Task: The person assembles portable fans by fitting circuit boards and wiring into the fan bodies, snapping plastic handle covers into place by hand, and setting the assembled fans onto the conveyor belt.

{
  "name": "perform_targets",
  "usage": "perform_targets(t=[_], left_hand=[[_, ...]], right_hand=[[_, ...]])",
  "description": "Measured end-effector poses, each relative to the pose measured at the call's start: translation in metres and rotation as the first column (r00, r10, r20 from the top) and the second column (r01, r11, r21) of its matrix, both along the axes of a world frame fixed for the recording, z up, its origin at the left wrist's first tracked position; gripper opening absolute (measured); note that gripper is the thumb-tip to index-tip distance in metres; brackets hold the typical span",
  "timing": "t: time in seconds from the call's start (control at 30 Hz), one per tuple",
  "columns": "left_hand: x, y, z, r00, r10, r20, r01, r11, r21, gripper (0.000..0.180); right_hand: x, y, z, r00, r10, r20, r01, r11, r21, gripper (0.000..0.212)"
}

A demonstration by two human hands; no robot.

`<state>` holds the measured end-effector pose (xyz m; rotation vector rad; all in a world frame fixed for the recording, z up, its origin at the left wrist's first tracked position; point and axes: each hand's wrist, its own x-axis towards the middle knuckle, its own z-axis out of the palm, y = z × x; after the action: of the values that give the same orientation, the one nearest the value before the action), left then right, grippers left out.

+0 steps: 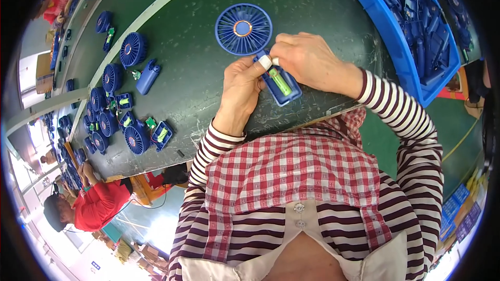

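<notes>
A blue handheld fan (pixel 229 30) lies in front of me, its round grille pointing away and its open handle towards me. Inside the handle sits a light green battery cell (pixel 282 83). My left hand (pixel 240 87) is closed around the left side of the handle, its thumb, in a white finger cover, over the neck. From the right, my right hand (pixel 308 61) pinches at the top of the handle. A white cover also shows at its fingertips, and whatever they hold there is hidden.
Several blue fans (pixel 136 138) with opened handles lie left on the dark green table (pixel 192 67), near a blue handle shell (pixel 149 77). A blue bin (pixel 385 26) of blue shells stands at the right. Another person in red (pixel 104 205) works at the far left.
</notes>
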<state>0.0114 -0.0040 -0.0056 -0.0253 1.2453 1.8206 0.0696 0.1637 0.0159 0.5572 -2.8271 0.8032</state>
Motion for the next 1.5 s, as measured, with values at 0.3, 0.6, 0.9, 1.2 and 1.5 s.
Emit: perform_targets(t=[0.3, 0.6, 0.9, 1.2, 1.5], left_hand=[[-0.008, 0.016, 0.007, 0.905, 0.422, -0.052, -0.411, 0.899, 0.149, 0.018], [-0.006, 0.019, 0.012, 0.92, 0.391, 0.0, -0.376, 0.883, 0.281, 0.026], [0.004, 0.018, 0.02, 0.877, 0.365, -0.311, -0.319, 0.928, 0.19, 0.04], [-0.001, 0.01, 0.005, 0.979, 0.1, -0.177, -0.112, 0.992, -0.055, 0.022], [-0.01, 0.007, -0.003, 0.999, -0.004, -0.04, 0.002, 0.999, -0.041, 0.026]], right_hand=[[0.004, -0.042, -0.016, 0.879, -0.236, -0.413, 0.217, 0.972, -0.094, 0.032], [0.0, -0.022, -0.003, 0.795, -0.539, -0.279, 0.402, 0.812, -0.422, 0.012], [0.007, -0.015, 0.005, 0.795, -0.6, 0.088, 0.59, 0.732, -0.342, 0.026], [0.034, 0.01, 0.032, 0.932, -0.287, 0.222, 0.317, 0.942, -0.113, 0.041], [-0.007, 0.195, 0.072, 0.693, -0.691, -0.204, 0.721, 0.66, 0.212, 0.028]])
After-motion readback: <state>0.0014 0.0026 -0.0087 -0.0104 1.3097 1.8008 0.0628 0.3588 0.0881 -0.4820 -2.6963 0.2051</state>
